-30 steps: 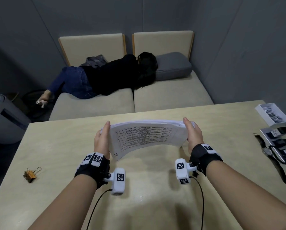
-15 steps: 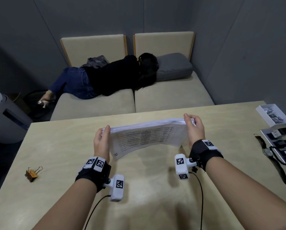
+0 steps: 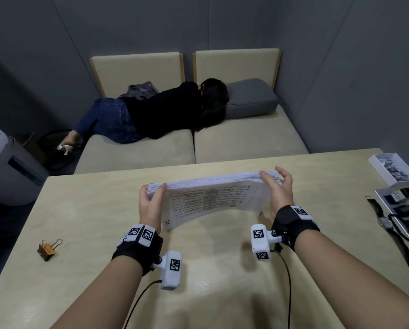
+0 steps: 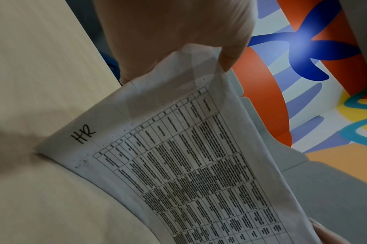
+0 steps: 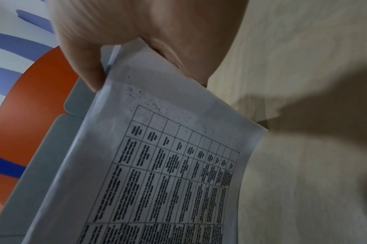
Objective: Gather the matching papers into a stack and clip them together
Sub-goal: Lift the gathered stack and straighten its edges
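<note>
The left hand [image 3: 150, 205] and right hand [image 3: 278, 193] each grasp a short edge of the paper stack [image 3: 213, 198], held above the table [image 3: 84, 210]. Squaring looks under way; next, fetching the binder clip [image 3: 48, 248] at far left.

Paper stack [image 3: 213, 198] hanging above the table's twelve o'clock half

Tilting on edge, printed table facing six o'clock; binder clip [image 3: 48, 248] lying at nine o'clock.

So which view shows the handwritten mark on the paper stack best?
Left wrist: the mark reads "HR", large and sharp on the paper stack. The head view shows it tiny; the right wrist misses that corner.
</note>
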Demonstrator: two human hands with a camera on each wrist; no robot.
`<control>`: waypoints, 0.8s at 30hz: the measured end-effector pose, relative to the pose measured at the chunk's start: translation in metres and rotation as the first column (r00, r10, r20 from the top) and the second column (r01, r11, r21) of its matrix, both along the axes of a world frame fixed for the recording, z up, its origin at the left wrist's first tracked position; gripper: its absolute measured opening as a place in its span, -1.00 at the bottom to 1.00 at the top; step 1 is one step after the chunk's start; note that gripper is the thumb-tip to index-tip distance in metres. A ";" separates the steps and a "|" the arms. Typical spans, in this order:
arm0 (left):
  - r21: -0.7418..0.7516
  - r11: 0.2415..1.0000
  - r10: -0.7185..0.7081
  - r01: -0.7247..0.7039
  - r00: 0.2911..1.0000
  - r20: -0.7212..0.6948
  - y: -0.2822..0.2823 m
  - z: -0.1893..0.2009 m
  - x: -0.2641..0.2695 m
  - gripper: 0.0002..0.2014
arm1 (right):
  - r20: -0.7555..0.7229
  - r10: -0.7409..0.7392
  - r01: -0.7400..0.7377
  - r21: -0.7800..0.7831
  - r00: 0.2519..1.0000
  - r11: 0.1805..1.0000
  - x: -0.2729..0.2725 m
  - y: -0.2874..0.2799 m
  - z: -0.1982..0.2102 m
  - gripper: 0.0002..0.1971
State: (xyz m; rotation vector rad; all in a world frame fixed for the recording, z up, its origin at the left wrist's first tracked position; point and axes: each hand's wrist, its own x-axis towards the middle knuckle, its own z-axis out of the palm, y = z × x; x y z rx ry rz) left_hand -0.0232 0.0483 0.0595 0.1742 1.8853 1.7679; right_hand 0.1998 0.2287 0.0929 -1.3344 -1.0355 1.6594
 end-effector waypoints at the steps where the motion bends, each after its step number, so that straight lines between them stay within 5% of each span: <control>1: 0.009 1.000 0.003 -0.003 1.000 0.000 0.000 0.000 0.001 -0.33 | 0.000 0.001 -0.001 -0.007 1.000 1.000 0.000 0.001 -0.001 -0.42; 5: 0.028 1.000 0.008 -0.007 0.999 -0.042 -0.001 0.002 0.006 -0.67 | -0.004 0.001 0.000 0.007 1.000 1.000 -0.001 0.003 -0.005 -0.52; 11: 0.028 1.000 -0.012 0.014 0.997 -0.081 -0.004 -0.001 0.006 -0.44 | 0.025 0.041 -0.041 -0.004 0.999 0.999 -0.001 0.002 -0.008 -0.36; 15: 0.016 1.000 -0.019 0.020 0.998 -0.060 -0.001 -0.005 0.003 -0.32 | 0.039 0.047 -0.047 0.007 0.998 0.999 -0.001 0.004 -0.009 -0.46; 21: -0.021 1.000 0.001 -0.002 0.999 -0.051 0.001 0.004 0.006 -0.65 | 0.024 0.062 -0.062 0.009 0.998 0.998 -0.003 0.007 -0.006 -0.64; 24: -0.006 1.000 -0.029 0.029 0.998 -0.048 -0.001 0.001 0.004 -0.38 | 0.032 0.037 -0.039 0.060 0.999 0.997 -0.003 0.006 -0.007 -0.62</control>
